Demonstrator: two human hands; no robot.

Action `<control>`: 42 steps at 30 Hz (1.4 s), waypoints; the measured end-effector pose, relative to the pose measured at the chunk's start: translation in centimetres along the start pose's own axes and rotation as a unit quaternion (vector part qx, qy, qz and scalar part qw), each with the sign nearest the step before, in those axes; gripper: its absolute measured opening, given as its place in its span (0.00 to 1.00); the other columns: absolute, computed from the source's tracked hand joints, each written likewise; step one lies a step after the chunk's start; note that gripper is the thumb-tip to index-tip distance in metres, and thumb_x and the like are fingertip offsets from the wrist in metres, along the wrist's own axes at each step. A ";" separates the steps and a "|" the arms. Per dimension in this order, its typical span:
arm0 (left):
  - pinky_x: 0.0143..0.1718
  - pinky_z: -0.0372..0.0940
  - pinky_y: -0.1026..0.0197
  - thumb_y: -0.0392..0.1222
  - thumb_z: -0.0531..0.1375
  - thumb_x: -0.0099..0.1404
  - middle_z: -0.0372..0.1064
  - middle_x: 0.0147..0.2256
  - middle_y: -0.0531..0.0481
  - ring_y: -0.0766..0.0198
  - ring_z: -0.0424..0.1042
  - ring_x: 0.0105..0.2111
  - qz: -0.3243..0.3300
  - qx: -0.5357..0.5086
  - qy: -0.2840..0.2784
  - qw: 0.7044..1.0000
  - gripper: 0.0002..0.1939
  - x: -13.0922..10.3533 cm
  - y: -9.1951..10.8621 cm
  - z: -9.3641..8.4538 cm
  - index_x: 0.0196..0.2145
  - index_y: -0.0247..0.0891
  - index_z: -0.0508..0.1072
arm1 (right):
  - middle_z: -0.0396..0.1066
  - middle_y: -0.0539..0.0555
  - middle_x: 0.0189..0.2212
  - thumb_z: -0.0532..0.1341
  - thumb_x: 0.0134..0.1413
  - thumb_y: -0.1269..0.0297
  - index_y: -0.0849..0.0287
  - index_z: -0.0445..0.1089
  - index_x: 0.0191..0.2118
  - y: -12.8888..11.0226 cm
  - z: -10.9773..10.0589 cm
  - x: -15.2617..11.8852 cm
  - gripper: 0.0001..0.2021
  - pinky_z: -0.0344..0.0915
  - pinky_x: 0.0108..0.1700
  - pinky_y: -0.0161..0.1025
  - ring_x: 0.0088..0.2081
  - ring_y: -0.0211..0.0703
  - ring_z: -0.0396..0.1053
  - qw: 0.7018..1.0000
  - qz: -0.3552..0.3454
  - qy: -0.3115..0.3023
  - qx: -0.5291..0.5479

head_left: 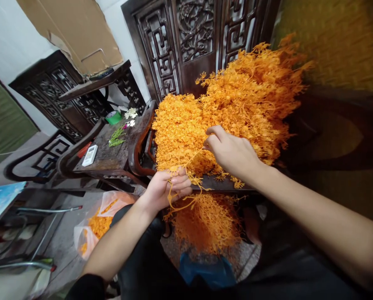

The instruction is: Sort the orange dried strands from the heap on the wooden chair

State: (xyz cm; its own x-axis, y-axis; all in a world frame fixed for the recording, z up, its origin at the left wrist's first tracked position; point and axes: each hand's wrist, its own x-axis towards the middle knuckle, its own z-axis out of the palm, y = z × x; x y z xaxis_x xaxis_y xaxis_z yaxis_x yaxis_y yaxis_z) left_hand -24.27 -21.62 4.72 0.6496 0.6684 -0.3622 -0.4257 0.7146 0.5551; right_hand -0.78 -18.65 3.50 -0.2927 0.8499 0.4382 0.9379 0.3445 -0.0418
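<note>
My left hand (163, 189) is closed on a thin, branching orange plastic sprig (186, 203), whose loops hang below the fingers. My right hand (231, 150) is pinched on a thin orange strand that runs down toward the left hand. Behind both hands, a dense pile of small orange plastic pieces (178, 125) lies on the dark wooden seat. To its right rises a taller heap of branching orange sprigs (251, 100). More loose orange pieces (206, 225) are massed below the hands, above a blue container (205, 271) between my legs.
A dark wooden side table (105, 156) at the left bears a white remote (90, 155), green tape (113, 117) and green stems (116, 136). A plastic bag (103, 204) with orange pieces is on the floor. A carved wooden chair back (199, 62) stands behind the pile.
</note>
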 end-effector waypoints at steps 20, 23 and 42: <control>0.25 0.46 0.67 0.34 0.62 0.55 0.34 0.19 0.59 0.77 0.39 0.19 0.074 -0.002 -0.019 0.997 0.14 -1.8 0.9 0.5 0.25 0.35 0.56 | 0.67 0.47 0.19 0.67 0.59 0.56 0.58 0.78 0.51 1.1 -1.0 -0.1 0.17 0.51 0.21 0.34 0.17 0.34 0.57 0.800 0.167 -0.106 0.567; 0.25 0.46 0.68 0.33 0.62 0.55 0.34 0.19 0.59 0.77 0.39 0.19 0.066 -0.021 -0.031 0.997 0.14 -1.5 0.4 0.8 0.25 0.35 0.56 | 0.68 0.48 0.22 0.73 0.49 0.54 0.55 0.79 0.53 -0.5 -1.3 0.3 0.24 0.57 0.24 0.34 0.24 0.38 0.65 0.787 0.117 -0.099 0.598; 0.25 0.51 0.68 0.32 0.59 0.58 0.35 0.18 0.59 0.77 0.42 0.18 0.100 -0.063 -0.044 0.992 0.15 -2.0 -0.1 1.2 0.23 0.34 0.53 | 0.72 0.67 0.48 0.60 0.63 0.65 0.66 0.72 0.42 4.4 2.9 2.3 0.08 0.63 0.43 0.45 0.39 0.47 0.69 0.977 0.145 0.011 0.156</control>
State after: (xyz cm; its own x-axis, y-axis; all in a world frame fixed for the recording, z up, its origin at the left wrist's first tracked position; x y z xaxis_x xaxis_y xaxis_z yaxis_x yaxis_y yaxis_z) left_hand -24.76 -23.30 6.35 0.5946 0.7825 -0.1848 -0.6233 0.5938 0.5088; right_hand 2.09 -13.98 1.70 -0.0157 0.9223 0.3862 0.8776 0.1978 -0.4366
